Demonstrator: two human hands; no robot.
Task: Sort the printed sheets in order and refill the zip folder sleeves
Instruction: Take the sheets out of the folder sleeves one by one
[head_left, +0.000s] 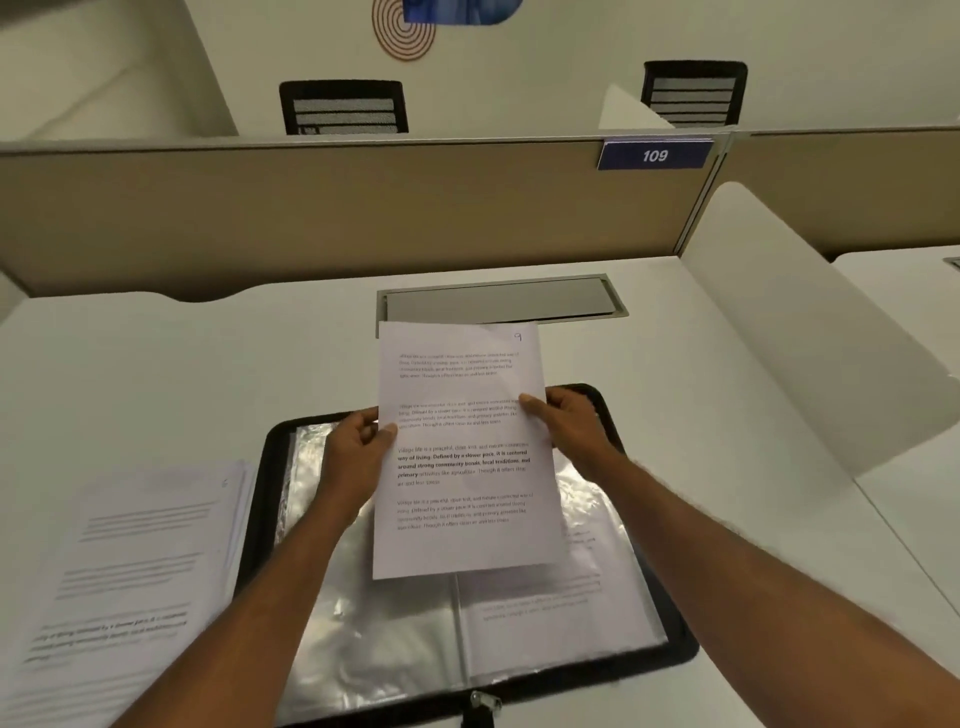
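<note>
A printed sheet (462, 457) with a handwritten 9 in its top right corner is held upright above the open zip folder (457, 639). My left hand (358, 452) pinches its left edge and my right hand (569, 421) pinches its right edge. The black folder lies flat on the white desk, its clear plastic sleeves spread open. A sleeve on the right side has a printed page inside. A stack of printed sheets (130, 582) lies on the desk to the left of the folder.
A grey cable hatch (501, 301) sits in the desk behind the sheet. A beige partition (337, 213) with a blue 109 sign (654, 155) closes the back. A white side divider (810, 338) stands at the right. Two black chairs show beyond.
</note>
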